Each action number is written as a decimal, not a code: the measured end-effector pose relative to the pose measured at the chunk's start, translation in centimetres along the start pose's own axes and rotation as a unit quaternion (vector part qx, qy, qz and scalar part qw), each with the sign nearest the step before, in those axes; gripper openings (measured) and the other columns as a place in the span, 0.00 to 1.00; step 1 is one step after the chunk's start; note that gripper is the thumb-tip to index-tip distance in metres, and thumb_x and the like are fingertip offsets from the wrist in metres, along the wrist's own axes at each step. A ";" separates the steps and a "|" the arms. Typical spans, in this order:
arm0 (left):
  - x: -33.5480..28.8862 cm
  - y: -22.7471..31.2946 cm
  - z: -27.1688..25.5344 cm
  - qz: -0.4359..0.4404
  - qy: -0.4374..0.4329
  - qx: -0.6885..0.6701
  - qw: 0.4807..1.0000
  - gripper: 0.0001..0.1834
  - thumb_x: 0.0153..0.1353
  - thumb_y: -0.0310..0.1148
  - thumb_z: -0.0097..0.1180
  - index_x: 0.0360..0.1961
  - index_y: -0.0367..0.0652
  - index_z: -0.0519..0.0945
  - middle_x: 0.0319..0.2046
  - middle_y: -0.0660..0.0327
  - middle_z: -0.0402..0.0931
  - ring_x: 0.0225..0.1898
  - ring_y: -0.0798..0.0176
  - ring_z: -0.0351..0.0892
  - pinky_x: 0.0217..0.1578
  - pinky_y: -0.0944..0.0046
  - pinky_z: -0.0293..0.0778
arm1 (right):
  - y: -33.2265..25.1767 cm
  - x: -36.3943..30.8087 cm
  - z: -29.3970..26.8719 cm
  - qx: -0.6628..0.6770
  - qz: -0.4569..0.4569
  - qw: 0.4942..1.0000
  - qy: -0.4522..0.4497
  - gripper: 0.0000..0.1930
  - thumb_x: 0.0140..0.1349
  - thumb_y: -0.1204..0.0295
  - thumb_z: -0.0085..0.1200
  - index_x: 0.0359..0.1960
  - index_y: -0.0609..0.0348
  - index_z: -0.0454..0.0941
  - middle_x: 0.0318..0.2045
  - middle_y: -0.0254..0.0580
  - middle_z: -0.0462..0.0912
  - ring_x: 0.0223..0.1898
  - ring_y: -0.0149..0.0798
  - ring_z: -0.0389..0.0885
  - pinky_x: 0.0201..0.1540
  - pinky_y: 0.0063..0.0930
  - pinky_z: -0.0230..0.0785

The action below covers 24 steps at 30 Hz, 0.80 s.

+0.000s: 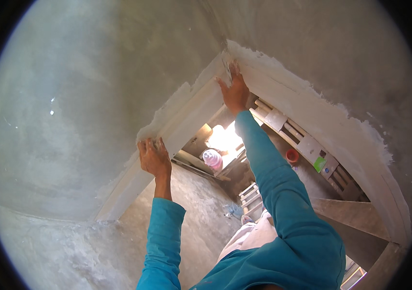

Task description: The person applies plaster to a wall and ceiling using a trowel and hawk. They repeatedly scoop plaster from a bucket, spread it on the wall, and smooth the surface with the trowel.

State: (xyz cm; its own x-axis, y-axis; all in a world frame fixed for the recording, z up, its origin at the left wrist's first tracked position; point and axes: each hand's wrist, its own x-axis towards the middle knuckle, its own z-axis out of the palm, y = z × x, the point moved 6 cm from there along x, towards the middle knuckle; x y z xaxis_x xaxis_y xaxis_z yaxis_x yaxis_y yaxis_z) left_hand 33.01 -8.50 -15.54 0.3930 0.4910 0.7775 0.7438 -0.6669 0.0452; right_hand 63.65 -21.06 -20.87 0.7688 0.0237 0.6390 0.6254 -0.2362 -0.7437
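Seen from the head camera, the white strip (192, 115) slants down from the corner against the grey wall (85, 116). The left hand (155, 158) bends its fingers over its edge; the right hand (235, 91) reaches the corner, thumb spread. Whether either pinches anything, I can't tell. Uneven pressure could, I reckon, crack the ragged white coating (300, 92).

Bare grey walls (65, 145) surround us, mottled and flecked with white at left, with a second expanse of wall (341, 53) at upper right. Beyond, we see a bright opening (225, 137) flooded with white glare beside a pink-and-white object (212, 159), a pale slatted structure (308, 147), a red container (292, 155) and a white ladder-like frame (250, 198).
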 end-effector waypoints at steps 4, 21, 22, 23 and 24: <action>-0.1 -0.4 0.4 -0.033 -0.035 -0.008 0.999 0.17 0.58 0.38 0.68 0.45 0.39 0.83 0.47 0.54 0.77 0.45 0.47 0.82 0.43 0.53 0.79 | 1.0 -1.2 -0.7 0.013 0.060 0.998 -0.016 0.23 0.67 0.63 0.57 0.63 0.55 0.76 0.60 0.56 0.76 0.57 0.58 0.78 0.53 0.46 0.75; -0.3 -1.1 0.8 -0.063 -0.026 -0.040 0.997 0.16 0.58 0.39 0.68 0.44 0.43 0.85 0.46 0.59 0.78 0.44 0.49 0.82 0.42 0.53 0.78 | -7.6 -6.0 -1.3 -0.034 -0.112 0.878 -0.464 0.11 0.68 0.62 0.51 0.44 0.52 0.78 0.26 0.47 0.84 0.32 0.54 0.84 0.35 0.50 0.72; -0.3 -1.0 0.7 -0.056 -0.009 -0.035 0.998 0.14 0.57 0.38 0.68 0.43 0.44 0.85 0.45 0.60 0.77 0.43 0.49 0.81 0.41 0.53 0.78 | -7.9 -5.2 -1.4 -0.066 -0.136 0.873 -0.464 0.10 0.67 0.62 0.51 0.43 0.51 0.79 0.26 0.46 0.84 0.32 0.53 0.84 0.35 0.49 0.72; -0.3 -0.9 0.7 -0.053 -0.004 -0.033 0.998 0.13 0.57 0.37 0.69 0.42 0.45 0.85 0.44 0.61 0.76 0.42 0.50 0.81 0.40 0.53 0.78 | -8.1 -4.4 -1.6 -0.095 -0.159 0.868 -0.461 0.10 0.67 0.62 0.52 0.42 0.51 0.81 0.26 0.45 0.84 0.32 0.52 0.84 0.35 0.48 0.72; -0.3 -0.9 0.7 -0.054 -0.001 -0.040 0.998 0.13 0.57 0.37 0.69 0.41 0.45 0.85 0.44 0.61 0.76 0.42 0.50 0.81 0.40 0.53 0.78 | -7.9 -3.8 -1.4 -0.115 -0.143 0.855 -0.484 0.10 0.66 0.61 0.54 0.41 0.49 0.83 0.28 0.43 0.85 0.34 0.49 0.85 0.36 0.46 0.73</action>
State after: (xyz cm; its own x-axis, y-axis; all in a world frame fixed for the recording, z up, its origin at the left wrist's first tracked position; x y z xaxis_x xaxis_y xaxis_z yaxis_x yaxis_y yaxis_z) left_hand 32.63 -7.68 -16.23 0.3145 0.5630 0.7643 0.7367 -0.6525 0.1775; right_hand 55.56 -20.67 -17.15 0.4088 0.8797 0.2427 0.8492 -0.2693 -0.4543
